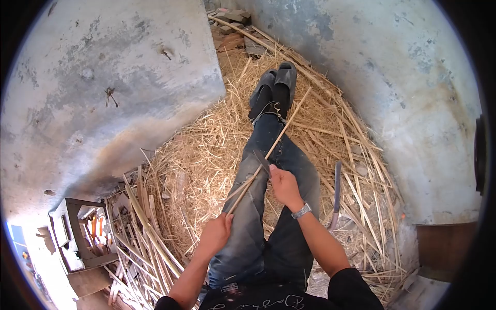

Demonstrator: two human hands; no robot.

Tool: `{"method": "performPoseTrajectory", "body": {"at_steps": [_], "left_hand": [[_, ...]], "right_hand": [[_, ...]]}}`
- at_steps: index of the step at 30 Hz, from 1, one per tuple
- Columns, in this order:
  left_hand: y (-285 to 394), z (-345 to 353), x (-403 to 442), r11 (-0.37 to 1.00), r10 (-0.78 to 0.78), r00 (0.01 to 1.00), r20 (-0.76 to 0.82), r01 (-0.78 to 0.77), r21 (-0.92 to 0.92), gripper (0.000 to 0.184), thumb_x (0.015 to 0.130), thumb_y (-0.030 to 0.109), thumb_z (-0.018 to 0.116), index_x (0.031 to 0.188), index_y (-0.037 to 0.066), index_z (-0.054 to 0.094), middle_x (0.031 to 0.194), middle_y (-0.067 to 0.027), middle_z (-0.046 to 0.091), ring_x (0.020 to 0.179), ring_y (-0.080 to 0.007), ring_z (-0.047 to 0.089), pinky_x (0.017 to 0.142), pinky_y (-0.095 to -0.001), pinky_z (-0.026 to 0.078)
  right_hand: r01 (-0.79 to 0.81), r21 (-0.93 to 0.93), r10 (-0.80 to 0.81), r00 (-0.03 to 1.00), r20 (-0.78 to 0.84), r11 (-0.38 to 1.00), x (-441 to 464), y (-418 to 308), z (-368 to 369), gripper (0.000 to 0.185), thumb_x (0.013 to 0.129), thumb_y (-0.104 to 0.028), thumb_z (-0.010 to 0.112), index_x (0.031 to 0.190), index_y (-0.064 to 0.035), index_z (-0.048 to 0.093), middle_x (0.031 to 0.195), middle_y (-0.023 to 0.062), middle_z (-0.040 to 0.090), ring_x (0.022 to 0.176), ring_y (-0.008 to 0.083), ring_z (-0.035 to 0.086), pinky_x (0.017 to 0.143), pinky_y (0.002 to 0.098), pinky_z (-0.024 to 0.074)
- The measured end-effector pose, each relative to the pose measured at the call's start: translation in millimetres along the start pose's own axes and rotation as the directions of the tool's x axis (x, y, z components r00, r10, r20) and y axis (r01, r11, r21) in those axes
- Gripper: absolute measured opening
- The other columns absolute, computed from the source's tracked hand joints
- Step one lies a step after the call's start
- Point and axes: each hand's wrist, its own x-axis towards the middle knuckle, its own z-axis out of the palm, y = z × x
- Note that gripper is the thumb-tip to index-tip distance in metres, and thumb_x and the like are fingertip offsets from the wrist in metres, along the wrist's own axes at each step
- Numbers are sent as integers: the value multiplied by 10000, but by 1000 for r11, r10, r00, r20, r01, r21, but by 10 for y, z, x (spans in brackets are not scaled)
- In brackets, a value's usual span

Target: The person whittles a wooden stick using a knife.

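Observation:
Over my left thigh, my left hand [219, 232] is closed on the lower end of a long thin bamboo strip [281, 134]. The strip runs diagonally up across my legs, its far end near my shoes. My right hand [284, 186], with a watch on the wrist, grips a dark-bladed knife [262, 160]. The blade lies against the strip at about its middle. A thinner sliver [238, 190] lies beside the strip between my two hands. The knife's handle is mostly hidden in my fingers.
Pale shavings [191, 150] cover the floor around my legs. Split bamboo pieces [150, 232] are piled at the left, beside a wooden frame [84, 232]. A long curved blade [337, 188] lies at the right. Walls [413, 93] stand on both sides.

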Motion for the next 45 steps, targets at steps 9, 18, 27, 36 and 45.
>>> {"method": "performPoseTrajectory", "body": {"at_steps": [9,18,27,36,45], "left_hand": [[50,90,-41,972,23,998,-64,-8,237,371,1104,362,506,1044,17,630,761,-295,696,744,-522,691,710,-630,544],[-12,252,9,975,23,993,-113,3,224,332,1103,360,511,1038,52,613,736,-285,691,693,-528,681,664,-629,541],[52,158,-32,968,44,985,-169,0,251,347,1100,360,521,990,41,602,717,-263,689,678,-491,690,636,-611,538],[177,123,-22,954,-37,990,-134,75,292,462,1112,472,456,996,45,590,744,-262,702,701,-482,707,652,-596,548],[80,245,46,989,-63,987,-145,81,122,486,1126,445,416,1046,34,663,795,-322,696,775,-550,686,728,-638,539]], "right_hand": [[56,-198,-33,993,116,979,-178,-44,74,605,1129,-399,488,745,61,577,667,290,531,574,465,543,584,517,438],[-621,148,380,632,675,770,-168,-79,-9,599,1122,-541,482,711,-108,526,586,-46,467,477,61,427,427,263,317],[87,93,-94,992,84,992,34,-121,-152,321,901,-267,833,1070,-30,698,662,-10,593,559,134,562,547,290,439],[408,-172,-417,909,-18,897,-132,-139,140,207,844,-181,837,1007,-92,747,680,125,662,592,315,671,544,398,512],[270,22,-267,959,-89,963,-523,-458,366,132,853,-68,788,827,-55,659,606,144,589,513,283,613,505,370,454]]}}
